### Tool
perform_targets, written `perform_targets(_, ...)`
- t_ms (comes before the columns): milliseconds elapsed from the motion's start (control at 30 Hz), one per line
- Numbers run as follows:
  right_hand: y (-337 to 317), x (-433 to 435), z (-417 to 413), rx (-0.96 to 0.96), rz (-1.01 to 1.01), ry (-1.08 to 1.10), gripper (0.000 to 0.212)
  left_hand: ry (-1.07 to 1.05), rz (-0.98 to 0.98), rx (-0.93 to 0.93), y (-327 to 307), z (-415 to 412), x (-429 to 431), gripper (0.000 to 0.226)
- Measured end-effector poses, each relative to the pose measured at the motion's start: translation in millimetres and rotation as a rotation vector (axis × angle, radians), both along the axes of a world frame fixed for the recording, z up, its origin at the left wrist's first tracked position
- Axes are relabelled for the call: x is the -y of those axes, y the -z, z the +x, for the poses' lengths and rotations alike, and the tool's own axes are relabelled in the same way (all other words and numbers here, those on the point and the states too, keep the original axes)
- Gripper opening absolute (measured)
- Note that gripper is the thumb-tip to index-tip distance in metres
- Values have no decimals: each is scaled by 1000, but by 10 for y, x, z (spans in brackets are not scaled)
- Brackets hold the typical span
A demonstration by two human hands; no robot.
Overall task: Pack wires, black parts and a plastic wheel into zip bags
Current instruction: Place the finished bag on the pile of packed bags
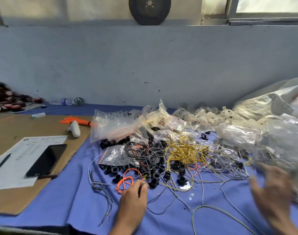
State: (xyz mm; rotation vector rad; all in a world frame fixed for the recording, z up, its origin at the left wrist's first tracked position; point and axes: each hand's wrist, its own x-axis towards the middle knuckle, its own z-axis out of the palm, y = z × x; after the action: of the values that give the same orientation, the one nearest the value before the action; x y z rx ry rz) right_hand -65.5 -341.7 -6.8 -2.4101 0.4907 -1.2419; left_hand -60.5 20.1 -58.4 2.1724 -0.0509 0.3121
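Observation:
A tangle of black, grey, yellow and orange wires (pixel 177 155) lies on the blue cloth (pixel 63 199), mixed with small black ring parts (pixel 155 177). Clear zip bags (pixel 114 128) are piled behind them, and white plastic wheels (pixel 205 114) are heaped at the back right. My left hand (pixel 133 196) rests on the cloth with its fingers curled beside a looped orange wire (pixel 126 181); whether it pinches that wire is unclear. My right hand (pixel 272 189) is blurred, fingers spread, at the edge of a large clear plastic bag (pixel 283 143).
A brown board (pixel 12 133) at the left carries a printed sheet (pixel 26 160), a black phone (pixel 46 160), a pen (pixel 1 163), a white object (pixel 74 128) and an orange wire bundle (pixel 75 120). A water bottle (pixel 63 101) stands by the wall.

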Motion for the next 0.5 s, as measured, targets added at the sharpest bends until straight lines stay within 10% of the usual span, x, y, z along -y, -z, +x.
perform_targets(167, 189, -1269, 230, -283, 196, -630, 22, -69, -52, 70, -200, 201, 28, 19)
perform_targets(400, 412, -1472, 356, -382, 267, -563, 16, -326, 196, 162, -749, 1443, -588, 24)
perform_targets(500, 397, -1474, 371, -434, 273, -522, 16, -391, 517, 39, -756, 1939, -961, 63)
